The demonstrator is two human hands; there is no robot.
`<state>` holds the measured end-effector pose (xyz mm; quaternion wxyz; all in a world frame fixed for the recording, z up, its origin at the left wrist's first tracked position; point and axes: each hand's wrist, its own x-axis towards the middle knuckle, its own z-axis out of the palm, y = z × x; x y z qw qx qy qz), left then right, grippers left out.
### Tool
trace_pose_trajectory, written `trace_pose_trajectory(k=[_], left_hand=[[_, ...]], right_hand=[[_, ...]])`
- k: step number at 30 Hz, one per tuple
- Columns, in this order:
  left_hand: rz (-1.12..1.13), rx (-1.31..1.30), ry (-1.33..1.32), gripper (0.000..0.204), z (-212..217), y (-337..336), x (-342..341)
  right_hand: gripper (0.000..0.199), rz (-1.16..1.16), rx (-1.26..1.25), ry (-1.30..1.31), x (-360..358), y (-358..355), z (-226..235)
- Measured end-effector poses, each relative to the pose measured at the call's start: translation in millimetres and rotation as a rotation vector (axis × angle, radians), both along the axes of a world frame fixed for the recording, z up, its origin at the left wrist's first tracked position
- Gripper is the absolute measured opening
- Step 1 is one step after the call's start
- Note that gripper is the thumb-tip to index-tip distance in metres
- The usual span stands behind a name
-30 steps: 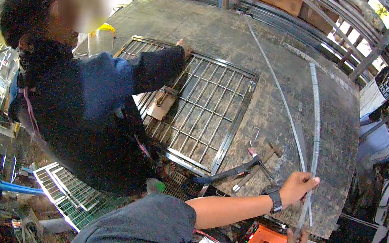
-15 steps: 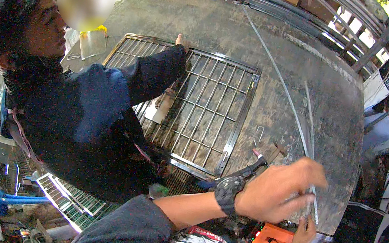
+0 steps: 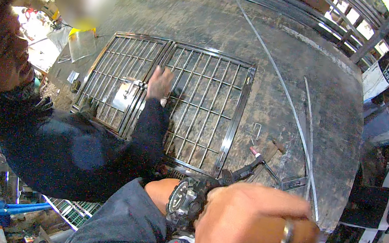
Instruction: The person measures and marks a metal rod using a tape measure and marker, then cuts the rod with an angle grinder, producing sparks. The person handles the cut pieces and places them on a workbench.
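Note:
My left hand (image 3: 259, 226), with a wristwatch (image 3: 186, 201) and a ring (image 3: 287, 236), is raised close in front of me at the lower right. Its fingers are curled in, and what lies inside them, if anything, is too dark to make out. Beyond it, a long thin metal strip (image 3: 301, 133) runs away across the worktable (image 3: 291, 45). A shorter strip (image 3: 310, 116) lies beside it. My right hand does not show. Near my knuckles lie a dark tool with a red and white end (image 3: 255, 153) and a hammer-like piece (image 3: 278, 146).
A barred metal grille of two panels (image 3: 225, 145) lies on the table's left half. A co-worker in a dark sleeve (image 3: 152, 124) reaches over it, a hand (image 3: 160, 83) at its middle bars. A bent metal hook (image 3: 256, 129) lies right of the grille. Clutter lines the right side.
My left hand has come nearer and lower, away from the strip's near end. My right hand, earlier at that end, has gone from sight. The co-worker's hand has drawn back from the grille's far edge.

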<state>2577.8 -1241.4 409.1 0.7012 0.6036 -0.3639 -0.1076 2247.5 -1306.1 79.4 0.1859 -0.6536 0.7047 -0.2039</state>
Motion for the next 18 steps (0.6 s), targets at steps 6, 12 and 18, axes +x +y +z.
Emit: trace_pose_trajectory(k=[6, 12, 18], left_hand=[[-0.389, -0.266, -0.193, 0.024, -160.3, -67.6, 92.3], [-0.061, 0.398, -0.403, 0.063, -370.4, -134.2, 172.7], [0.064, 1.171, -0.395, 0.088, -453.6, -181.3, 317.1]], right_hand=[[0.035, 0.044, -0.015, 0.01, 17.3, -14.3, -6.1], [0.038, 0.096, -0.022, 0.005, 13.6, -18.9, -16.7], [0.038, 0.055, 0.063, 0.118, 16.1, -19.5, -12.9]])
